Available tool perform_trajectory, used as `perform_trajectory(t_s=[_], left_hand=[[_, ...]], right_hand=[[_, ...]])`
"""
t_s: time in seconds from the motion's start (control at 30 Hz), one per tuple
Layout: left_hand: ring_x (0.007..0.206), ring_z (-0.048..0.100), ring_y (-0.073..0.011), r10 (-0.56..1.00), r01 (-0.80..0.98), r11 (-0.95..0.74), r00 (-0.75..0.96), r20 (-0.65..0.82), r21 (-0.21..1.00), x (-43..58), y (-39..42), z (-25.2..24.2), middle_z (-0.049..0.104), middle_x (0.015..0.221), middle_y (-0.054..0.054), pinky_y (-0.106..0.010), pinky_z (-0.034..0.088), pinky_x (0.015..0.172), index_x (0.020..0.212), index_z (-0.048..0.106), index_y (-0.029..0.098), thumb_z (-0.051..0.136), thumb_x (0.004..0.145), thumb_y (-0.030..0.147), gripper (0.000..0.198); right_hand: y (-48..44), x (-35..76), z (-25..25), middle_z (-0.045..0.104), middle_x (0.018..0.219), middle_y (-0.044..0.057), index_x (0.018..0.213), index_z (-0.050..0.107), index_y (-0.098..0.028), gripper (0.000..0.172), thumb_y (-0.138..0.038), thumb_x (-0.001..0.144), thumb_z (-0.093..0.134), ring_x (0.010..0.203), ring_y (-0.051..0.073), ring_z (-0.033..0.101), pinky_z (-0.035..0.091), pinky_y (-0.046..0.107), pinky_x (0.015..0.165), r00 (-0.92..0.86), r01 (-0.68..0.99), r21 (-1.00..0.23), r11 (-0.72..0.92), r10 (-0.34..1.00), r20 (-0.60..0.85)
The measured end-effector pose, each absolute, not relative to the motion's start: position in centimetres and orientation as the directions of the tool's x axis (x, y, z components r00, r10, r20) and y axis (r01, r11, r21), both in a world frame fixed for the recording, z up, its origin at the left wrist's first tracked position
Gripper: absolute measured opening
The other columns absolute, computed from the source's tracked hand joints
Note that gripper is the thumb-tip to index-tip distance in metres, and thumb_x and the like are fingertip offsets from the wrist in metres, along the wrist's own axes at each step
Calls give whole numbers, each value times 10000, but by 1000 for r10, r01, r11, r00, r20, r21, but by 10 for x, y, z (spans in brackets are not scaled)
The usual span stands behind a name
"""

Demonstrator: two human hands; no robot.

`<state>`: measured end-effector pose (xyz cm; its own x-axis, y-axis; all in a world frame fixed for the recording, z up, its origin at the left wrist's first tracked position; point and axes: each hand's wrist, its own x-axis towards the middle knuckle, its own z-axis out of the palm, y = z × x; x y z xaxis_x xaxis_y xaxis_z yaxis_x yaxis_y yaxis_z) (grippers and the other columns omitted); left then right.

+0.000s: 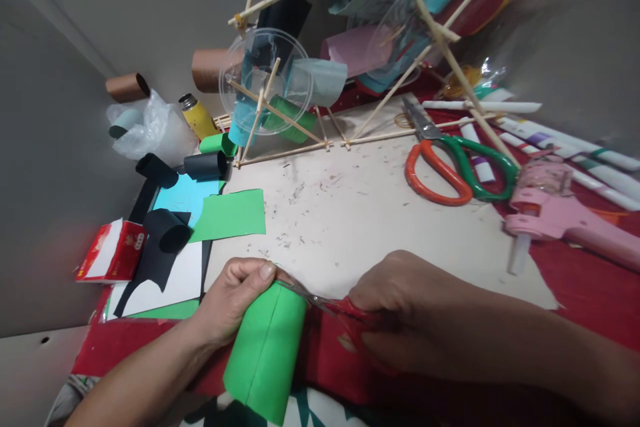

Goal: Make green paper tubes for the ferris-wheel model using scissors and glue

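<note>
My left hand (245, 290) is closed on the upper edge of a curled sheet of green paper (265, 350), thumb on top. A line runs down the sheet's length. In my right hand (395, 307) is a pair of red-handled scissors (340, 307), my fingers wrapped round the handles. The blades reach the paper's top edge, close to my left thumb; whether they cut into it there I cannot make out. A flat piece of green paper (235, 213) lies beyond my left hand.
Large scissors (440, 167) with one orange and one green handle lie at the right, near a pink glue gun (565, 207) and several marker pens (575, 140). A wooden stick frame (290, 153) stands behind. Black paper rolls (170, 230) and a red box (113, 250) sit left.
</note>
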<state>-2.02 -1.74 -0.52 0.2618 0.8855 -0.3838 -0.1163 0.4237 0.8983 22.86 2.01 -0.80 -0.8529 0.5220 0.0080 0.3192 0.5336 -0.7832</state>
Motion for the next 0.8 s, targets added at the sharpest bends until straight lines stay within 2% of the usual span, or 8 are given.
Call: perform_trajectory(t_s=[0.17,0.33,0.57,0.7,0.8], left_hand=[[684,666,-164,887,-124,422,260,-381,898,-20,-17,-5,759,753,-66,-251,506,666,758,791,163,709,817,490,341],[653,657,-151,885,-117,434,242,-398,893,-21,-18,-4,757,745,-65,-236,500,636,750,786,157,726,796,500,351],[680,700,-191,858,-166,483,287,-427,860,-20,-15,-4,761,745,-93,-257,517,653,778,764,140,714,807,495,359],[716,722,-228,846,-211,502,319,-427,838,-18,-13,1,765,782,-97,-307,539,707,783,757,141,696,823,470,337],[727,721,-239,840,-171,517,286,-460,838,-18,-11,2,755,753,-97,-303,532,700,766,749,126,699,811,482,363]], right_hand=[[19,231,-7,373,496,-78,549,365,-188,244,-99,701,534,467,67,283,205,230,475,-850,327,-777,539,526,7],[20,232,-9,349,516,-81,569,348,-187,296,-158,792,540,486,73,258,202,244,493,-860,337,-762,552,510,-10],[24,231,-11,337,525,-82,588,350,-183,306,-177,843,520,494,73,246,186,264,508,-861,342,-735,585,508,3],[25,232,-12,345,504,-80,581,356,-188,298,-192,827,524,472,68,277,186,251,482,-820,382,-740,554,572,5],[24,232,-13,351,504,-80,580,339,-194,294,-188,801,533,474,67,296,198,240,472,-787,388,-754,530,617,29]])
